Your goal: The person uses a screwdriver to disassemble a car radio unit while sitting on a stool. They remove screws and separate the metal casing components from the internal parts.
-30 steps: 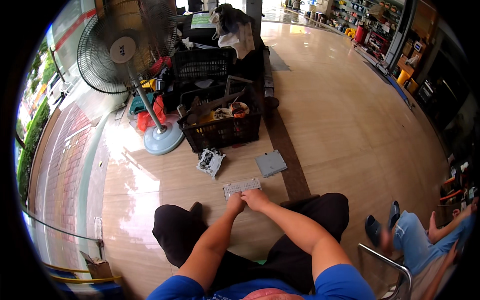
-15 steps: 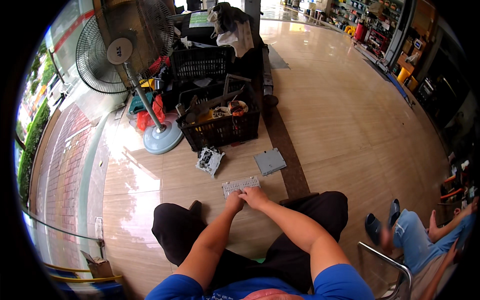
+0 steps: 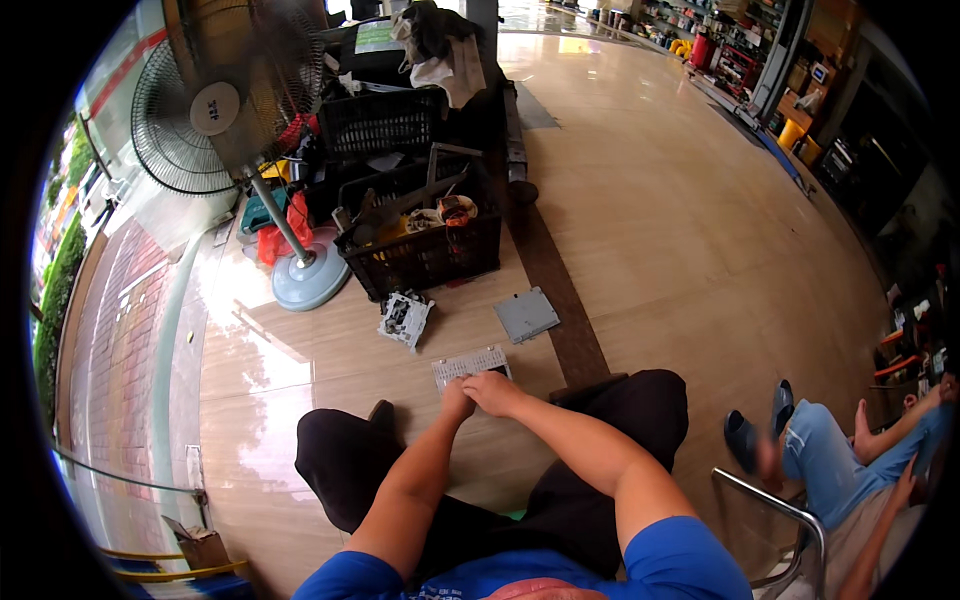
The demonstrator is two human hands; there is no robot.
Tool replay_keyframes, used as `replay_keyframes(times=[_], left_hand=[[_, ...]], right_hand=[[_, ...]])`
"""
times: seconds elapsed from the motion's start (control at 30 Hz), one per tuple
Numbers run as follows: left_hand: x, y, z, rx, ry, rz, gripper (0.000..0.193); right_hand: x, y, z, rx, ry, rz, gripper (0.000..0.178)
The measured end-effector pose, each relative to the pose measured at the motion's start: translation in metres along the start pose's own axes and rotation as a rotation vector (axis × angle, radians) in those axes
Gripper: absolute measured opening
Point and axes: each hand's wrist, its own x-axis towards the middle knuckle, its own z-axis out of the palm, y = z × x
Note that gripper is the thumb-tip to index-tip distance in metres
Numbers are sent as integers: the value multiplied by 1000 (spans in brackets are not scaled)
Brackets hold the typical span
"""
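Note:
Both my hands meet at the near edge of a light grey perforated metal panel (image 3: 470,362), low between my knees. My left hand (image 3: 457,398) is closed at its near left edge. Beside it, touching it, my right hand (image 3: 492,393) is closed with its fingers over the near edge; a dark patch shows on the panel just above. The fingertips are small and partly hidden. Beyond the panel on the floor lie a flat grey metal cover (image 3: 526,315), to the right, and a white frame-like part with dark pieces (image 3: 406,318), to the left.
A black crate of tools (image 3: 430,265) stands farther off, beside a standing fan (image 3: 300,275) and a red plastic bag (image 3: 285,232). At right another person's legs in blue jeans (image 3: 825,445) show by a chrome chair rail (image 3: 775,502). Stocked shelves (image 3: 735,40) line the far right.
The whole view has shifted slightly, so things sit a little farther left. My hands remain at the panel's near edge, my right fingers lying a bit farther over it.

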Motion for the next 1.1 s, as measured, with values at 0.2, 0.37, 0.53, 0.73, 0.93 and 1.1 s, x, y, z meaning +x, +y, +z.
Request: replay_keyframes(times=[0.2, 0.37, 0.53, 0.73, 0.93, 1.1], left_hand=[[0, -3, -3, -95, -14, -23, 21], [-1, 0, -4, -145, -21, -122, 20], [7, -12, 0, -18, 11, 59, 18], [2, -5, -15, 83, -38, 114, 12], [3, 13, -15, 28, -1, 139, 12], [-2, 7, -22, -197, -52, -102, 21]], right_hand=[[4, 5, 6, 59, -12, 105, 21], [4, -2, 2, 45, -11, 280, 26], [1, 16, 9, -21, -9, 157, 23], [8, -6, 9, 133, 1, 179, 24], [4, 1, 0, 70, -60, 170, 28], [6, -12, -7, 84, -45, 391, 29]])
